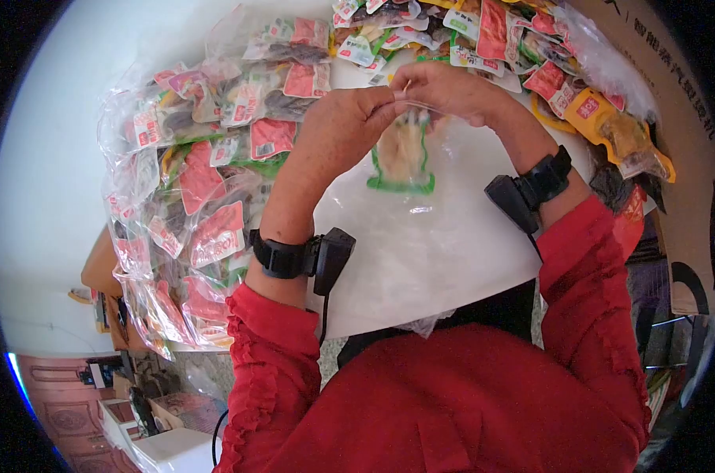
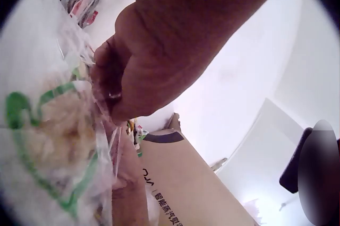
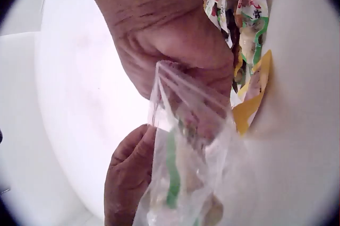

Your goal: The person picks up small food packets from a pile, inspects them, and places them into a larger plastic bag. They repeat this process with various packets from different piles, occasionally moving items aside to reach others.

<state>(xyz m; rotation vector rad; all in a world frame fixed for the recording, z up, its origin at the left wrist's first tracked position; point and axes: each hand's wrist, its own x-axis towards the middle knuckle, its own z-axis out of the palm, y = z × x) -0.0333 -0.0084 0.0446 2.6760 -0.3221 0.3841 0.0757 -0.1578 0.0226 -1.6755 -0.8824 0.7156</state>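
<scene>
Both hands are at work near 12 o'clock in the head view, above the white desk. The left hand has its fingers curled and pinches the top edge of a clear bag. The right hand grips the same edge at its 1 o'clock side — part of its fingers sits behind the film in the right wrist view. The fingertips of the two hands are close together; whether they touch cannot be told.

The bag hangs from the hands, its film creased into folds below the right hand. A green-edged packet shows through the film, just below the hands, with pale contents. Its print is too blurred to read.

From 9 to 11 o'clock lies a broad heap of clear-wrapped packs with red and white labels, overlapping one another. From 12 to 2 o'clock lies a second heap of mixed packets, with red, white and green print. At 2 o'clock, at the end of that heap, is a yellow packet with a brown item behind its window. Beyond it, at 2 to 3 o'clock, stands a brown carton bearing dark printed characters.

Black straps with dark units circle both wrists — below red sleeves.
</scene>
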